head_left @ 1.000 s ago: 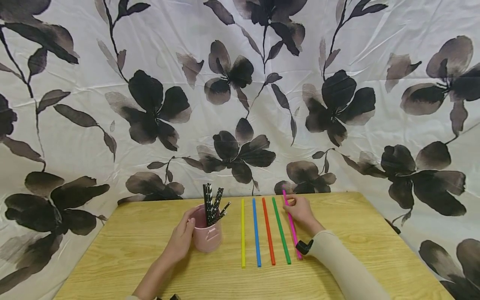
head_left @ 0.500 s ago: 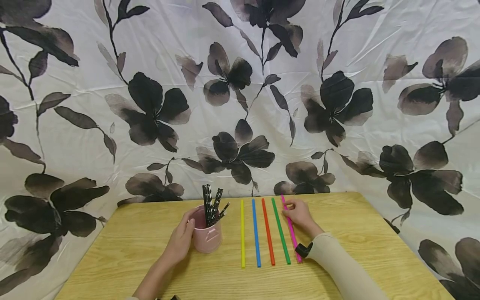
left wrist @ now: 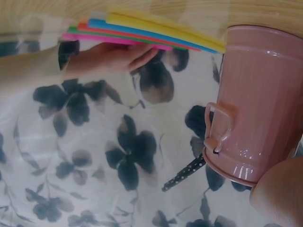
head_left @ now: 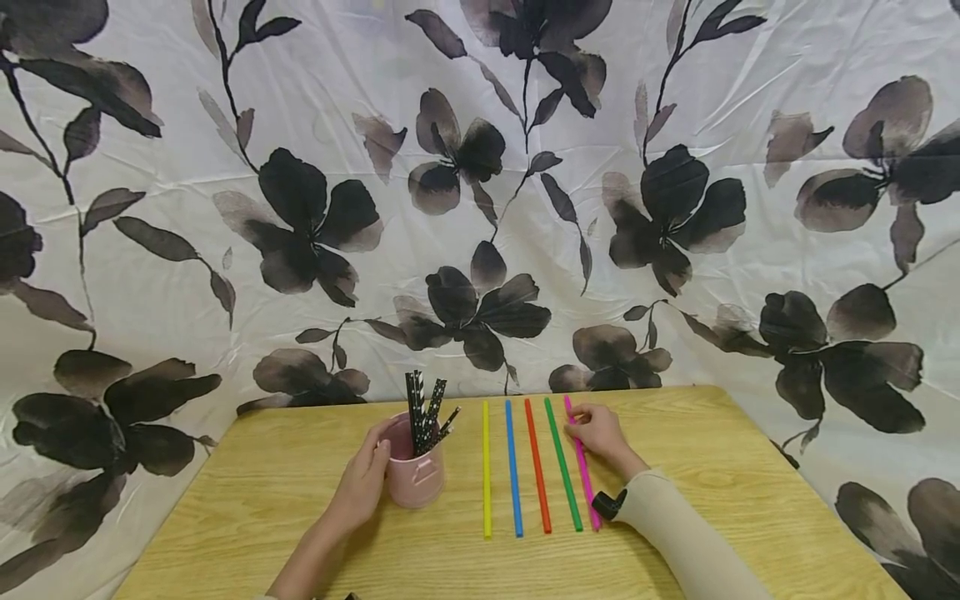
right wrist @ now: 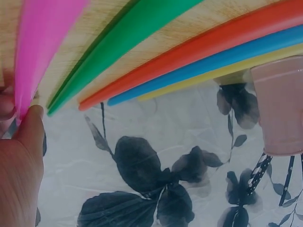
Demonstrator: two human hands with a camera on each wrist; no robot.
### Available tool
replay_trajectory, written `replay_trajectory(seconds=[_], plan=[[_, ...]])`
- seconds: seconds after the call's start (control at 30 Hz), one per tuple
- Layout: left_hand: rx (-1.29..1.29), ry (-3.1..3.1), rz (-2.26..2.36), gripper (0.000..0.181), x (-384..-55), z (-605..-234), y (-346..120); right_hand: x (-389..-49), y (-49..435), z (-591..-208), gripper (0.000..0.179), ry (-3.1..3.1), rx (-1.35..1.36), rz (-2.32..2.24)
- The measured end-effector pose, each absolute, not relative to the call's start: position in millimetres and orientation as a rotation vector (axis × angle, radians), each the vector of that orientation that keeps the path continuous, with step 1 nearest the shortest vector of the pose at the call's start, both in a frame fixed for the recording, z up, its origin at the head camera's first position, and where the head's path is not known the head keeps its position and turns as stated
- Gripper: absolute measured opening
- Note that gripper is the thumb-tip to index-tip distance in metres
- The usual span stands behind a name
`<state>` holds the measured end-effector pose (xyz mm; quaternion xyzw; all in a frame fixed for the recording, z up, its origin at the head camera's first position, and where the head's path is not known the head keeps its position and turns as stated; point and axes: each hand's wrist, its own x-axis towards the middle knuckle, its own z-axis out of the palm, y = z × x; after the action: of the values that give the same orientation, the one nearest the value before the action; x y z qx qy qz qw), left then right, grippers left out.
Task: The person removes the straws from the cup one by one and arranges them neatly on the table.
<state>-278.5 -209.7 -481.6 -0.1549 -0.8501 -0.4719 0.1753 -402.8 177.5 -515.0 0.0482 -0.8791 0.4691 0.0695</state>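
On the left, my left hand (head_left: 358, 483) holds a pink cup (head_left: 417, 485) by its rim and side, the thumb showing at the rim. The cup has a small side handle (left wrist: 220, 125), and several black-and-white patterned straws (head_left: 417, 417) stand in it. My right hand (head_left: 602, 431) pinches a magenta straw (head_left: 582, 460) near its far end, thumb on one side in the right wrist view. That straw lies at the right of a row, beside a green straw (head_left: 562, 462). My left fingers behind the cup are hidden.
Red (head_left: 537, 465), blue (head_left: 513, 468) and yellow (head_left: 487, 471) straws lie side by side on the wooden table (head_left: 262, 467), between the cup and the green straw. A flowered cloth (head_left: 555, 275) hangs behind the table's far edge.
The magenta straw has shifted toward the person, its far end now about level with the other straws. My right hand moved slightly with it. The left hand and cup stay put.
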Motion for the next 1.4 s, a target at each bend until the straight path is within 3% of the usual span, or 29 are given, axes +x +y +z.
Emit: replay_trajectory(seconds=[0.87, 1.4], plan=[[-0.455, -2.432, -1.346, 0.037, -276.5, -480.4, -208.5, -405.4, 181.7, -516.6, 0.024, -2.648, 0.107, 1.433], [-0.424, -2.404, -1.434, 0.036, -254.1, -451.7, -193.7, -402.9, 182.7, -515.4, 0.025, -2.644, 0.082, 1.418]])
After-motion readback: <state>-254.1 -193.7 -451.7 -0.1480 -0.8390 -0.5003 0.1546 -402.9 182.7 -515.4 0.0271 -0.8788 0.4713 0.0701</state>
